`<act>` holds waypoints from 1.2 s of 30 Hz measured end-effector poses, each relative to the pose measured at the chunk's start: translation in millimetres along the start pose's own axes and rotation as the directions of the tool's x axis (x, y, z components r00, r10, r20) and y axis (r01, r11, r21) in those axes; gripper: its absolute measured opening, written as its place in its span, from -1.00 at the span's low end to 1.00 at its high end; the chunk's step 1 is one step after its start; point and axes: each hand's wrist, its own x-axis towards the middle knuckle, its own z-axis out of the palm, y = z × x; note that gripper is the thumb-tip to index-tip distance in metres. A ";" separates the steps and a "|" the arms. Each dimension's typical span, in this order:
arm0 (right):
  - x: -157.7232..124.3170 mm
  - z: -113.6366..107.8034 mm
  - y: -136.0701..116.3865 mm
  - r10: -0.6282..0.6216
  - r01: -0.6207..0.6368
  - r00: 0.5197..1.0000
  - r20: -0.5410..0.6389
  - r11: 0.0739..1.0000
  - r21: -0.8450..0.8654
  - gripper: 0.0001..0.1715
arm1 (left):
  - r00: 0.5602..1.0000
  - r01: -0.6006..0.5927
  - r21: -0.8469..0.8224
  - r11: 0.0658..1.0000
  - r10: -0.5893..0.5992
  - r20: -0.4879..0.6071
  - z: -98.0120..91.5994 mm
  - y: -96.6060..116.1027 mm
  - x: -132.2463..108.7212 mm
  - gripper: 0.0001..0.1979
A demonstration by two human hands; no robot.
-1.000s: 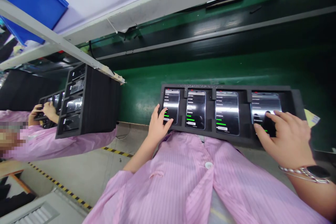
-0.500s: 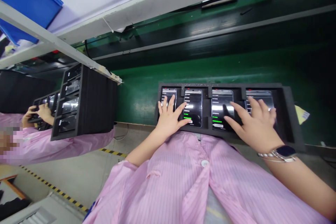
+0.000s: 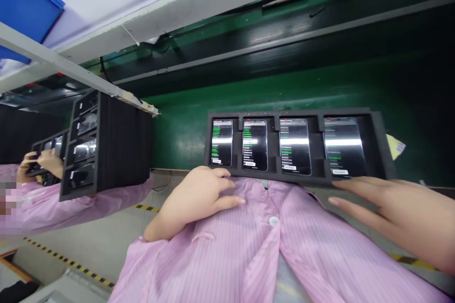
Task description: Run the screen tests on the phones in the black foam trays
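The left hand [image 3: 194, 199] lies by the near edge of the black foam tray [image 3: 378, 142], with its fingers bent a little. It holds nothing. The right hand [image 3: 401, 213] is flat and open, and its fingertips are just beside the same edge. It holds nothing too.

The tray sits on a green table [image 3: 177, 142], right in front of the person's pink striped coat [image 3: 220, 246]. In its slots are four phones [image 3: 295, 147], all lit, with white and green words on their screens.

A yellow and white paper [image 3: 394, 147] pokes out past the far end of the tray. To the left stands a tall black foam rack [image 3: 124, 142] with phones in it. Past the rack, a co-worker's hands [image 3: 42, 163] in pink sleeves hold a dark thing. Above, a white shelf [image 3: 142, 14] runs across the view, with a blue bin [image 3: 24, 9] on it.
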 end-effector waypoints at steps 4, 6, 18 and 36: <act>17.0 22.1 -7.5 -0.102 0.093 0.990 -0.095 0.991 -0.097 -0.16 | 0.983 0.074 0.127 0.989 -0.051 -0.177 28.6 -6.2 25.5 -0.52; 23.9 40.2 -12.5 -0.069 0.045 0.983 -0.172 0.990 -0.135 -0.13 | 0.952 0.158 0.168 0.973 -0.105 -0.287 51.4 -12.2 41.6 -0.50; 77.8 88.0 -0.2 0.141 -0.170 0.932 -0.335 0.984 -0.060 -0.25 | 0.875 0.262 0.129 0.956 -0.179 -0.450 85.8 -37.4 115.0 -0.40; 46.5 103.0 -24.0 -0.076 0.045 0.908 -0.413 0.995 -0.085 -0.09 | 0.777 0.226 0.150 0.962 -0.085 -0.624 135.7 -49.5 81.1 -0.44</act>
